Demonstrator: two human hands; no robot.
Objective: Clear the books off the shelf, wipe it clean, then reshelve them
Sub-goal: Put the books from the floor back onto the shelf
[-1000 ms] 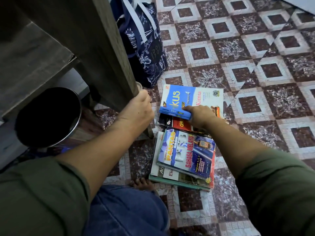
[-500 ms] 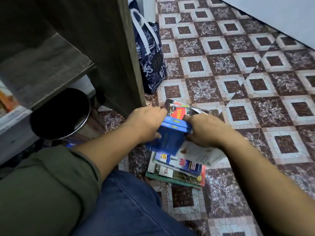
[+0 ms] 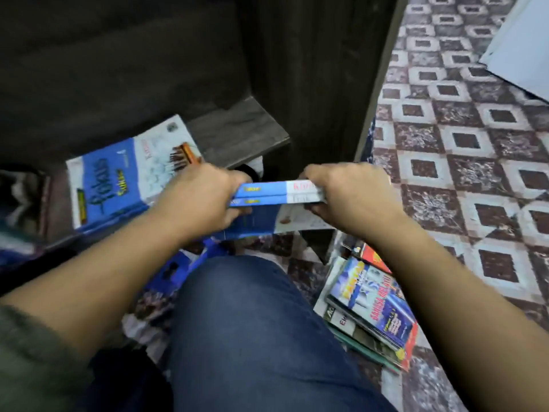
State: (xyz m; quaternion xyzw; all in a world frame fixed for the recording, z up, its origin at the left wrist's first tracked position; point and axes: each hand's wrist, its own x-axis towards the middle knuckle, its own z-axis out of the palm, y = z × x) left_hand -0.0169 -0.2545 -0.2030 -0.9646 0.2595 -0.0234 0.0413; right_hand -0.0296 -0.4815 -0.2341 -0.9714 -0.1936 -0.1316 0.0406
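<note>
1. Just off the front edge of the shelf (image 3: 240, 129), above the knee (image 3: 252, 322), the left hand (image 3: 205, 197) and the right hand (image 3: 347, 191) held a bundle of blue-and-white books (image 3: 276, 193) level, spines toward the camera; two spines showed, with a further cover sagging beneath them
2. Both sets of fingers (image 3: 312, 175) were curled round the bundle, one hand clamping each end, so neither hand was free
3. Toward the left end of the shelf board a large blue book (image 3: 118, 173) lay face up; its near corner ran behind the left hand, and whether the two touched could not be told
4. On the floor (image 3: 445, 144), by the foot of the shelf's side panel (image 3: 312, 84) and just beside the knee, a stack of books (image 3: 371, 304) lay waiting, well apart from the held bundle
5. The step in hand looked like reshelving: one book was already on the board, a bundle was poised at its edge and more waited below; whether the board had been wiped could not be judged from the blurred view
6. The next move would call for carrying the bundle over the front edge onto the bare right part of the board without the loose lower cover slipping out, then letting go to fetch the stack on the floor
</note>
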